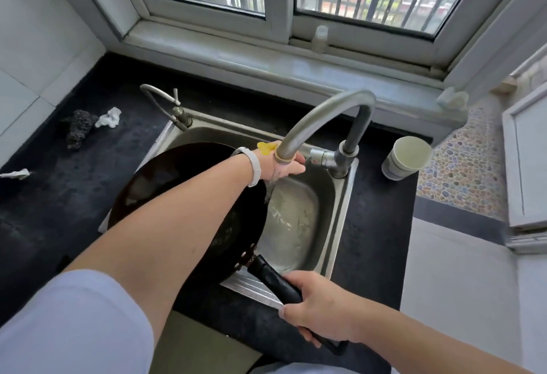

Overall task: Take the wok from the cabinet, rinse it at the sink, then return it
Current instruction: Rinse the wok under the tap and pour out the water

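Note:
A large black wok (165, 172) rests tilted across the left side of the steel sink (340, 211). Its black handle (275, 280) points toward me, and my right hand (319, 310) is shut around it at the sink's front edge. My left arm crosses over the wok. My left hand (285, 168) reaches to the base lever of the curved grey tap (328, 113), partly hidden behind the spout; I cannot tell whether it grips the lever. Water runs from the spout (284, 157) into the basin to the right of the wok.
A pale cup (407, 159) stands on the dark counter right of the sink. A dark scrubber (78, 126) and crumpled white paper (109, 117) lie at the back left. A thin second tap (165, 104) stands at the sink's back left corner. A small bottle (320, 38) sits on the windowsill.

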Available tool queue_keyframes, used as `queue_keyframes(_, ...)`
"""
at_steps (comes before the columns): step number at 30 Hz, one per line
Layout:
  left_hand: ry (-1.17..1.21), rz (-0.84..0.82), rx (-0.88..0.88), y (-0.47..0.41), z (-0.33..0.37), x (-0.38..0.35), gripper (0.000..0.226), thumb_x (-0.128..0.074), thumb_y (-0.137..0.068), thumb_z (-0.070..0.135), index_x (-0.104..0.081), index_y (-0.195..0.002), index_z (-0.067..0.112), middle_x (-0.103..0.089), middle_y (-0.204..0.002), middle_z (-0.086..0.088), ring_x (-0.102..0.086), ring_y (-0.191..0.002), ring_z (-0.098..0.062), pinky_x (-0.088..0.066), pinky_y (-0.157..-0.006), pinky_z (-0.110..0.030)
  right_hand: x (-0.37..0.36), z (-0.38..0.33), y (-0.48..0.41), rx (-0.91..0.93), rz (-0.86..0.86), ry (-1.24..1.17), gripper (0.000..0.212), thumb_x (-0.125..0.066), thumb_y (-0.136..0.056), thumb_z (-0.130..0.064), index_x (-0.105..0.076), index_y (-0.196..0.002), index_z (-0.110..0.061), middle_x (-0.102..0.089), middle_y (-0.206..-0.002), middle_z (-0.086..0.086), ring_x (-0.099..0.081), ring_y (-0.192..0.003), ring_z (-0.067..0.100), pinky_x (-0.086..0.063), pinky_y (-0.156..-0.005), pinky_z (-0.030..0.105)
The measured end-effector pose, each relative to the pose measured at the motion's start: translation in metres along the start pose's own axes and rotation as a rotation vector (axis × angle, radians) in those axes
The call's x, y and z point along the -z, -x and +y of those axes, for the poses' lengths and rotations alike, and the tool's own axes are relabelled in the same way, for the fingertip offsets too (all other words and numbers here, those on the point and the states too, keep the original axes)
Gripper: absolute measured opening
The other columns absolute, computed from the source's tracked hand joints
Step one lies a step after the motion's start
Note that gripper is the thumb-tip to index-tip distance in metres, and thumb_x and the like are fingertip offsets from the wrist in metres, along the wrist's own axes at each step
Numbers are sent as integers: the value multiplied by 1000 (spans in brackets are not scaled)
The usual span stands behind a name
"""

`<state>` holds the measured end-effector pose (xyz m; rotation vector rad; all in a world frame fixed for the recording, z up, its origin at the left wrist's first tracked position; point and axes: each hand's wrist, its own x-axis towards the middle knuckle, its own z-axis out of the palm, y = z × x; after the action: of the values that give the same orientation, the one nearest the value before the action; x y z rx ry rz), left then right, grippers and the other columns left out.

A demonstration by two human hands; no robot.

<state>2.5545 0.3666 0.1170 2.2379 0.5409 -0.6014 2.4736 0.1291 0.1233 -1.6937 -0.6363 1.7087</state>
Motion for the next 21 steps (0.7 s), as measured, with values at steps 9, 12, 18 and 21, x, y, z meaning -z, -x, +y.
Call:
queue_keyframes(9,163,-27,-24,-15,-17,-16,43,-72,-64,63,-64,-105,54,-67,-117,10,-65,-106,-11,-51,-99,-40,5,1,-9,-59,2,-27,26,-58,-87,-19,-54,-113,-13,-58,-57,6,-51,-40,16,-42,-38,24)
queue_keyframes(12,231,-7,-58,-6,-15,-21,55,-72,-71,52,-64,-122,31,-69,-117,10,-65,-106,-8,-51,-100,-37,4,2,-11,-76,-5,-54,27,-58,-89,-17,-53,-114,-11,-58,-56,5,-50,-39,15,-42,-36,22)
queue_keyframes(18,550,19,-70,9,-13,-30,39,-69,-84,31,-66,-121,19,-68,-121,0,-63,-113,-14,-51,-100,-36,3,2,-15,-81,17,-80,23,-58,-87,-17,-52,-109,-10,-57,-56,5,-50,-41,18,-43,-41,26)
queue_keyframes(21,817,98,11,20,-2,-49,35,-64,-81,26,-65,-115,19,-63,-127,-11,-58,-122,-23,-46,-107,-39,3,2,-17,-85,14,-97,27,-57,-88,-15,-53,-114,-10,-57,-58,6,-51,-41,17,-44,-41,26)
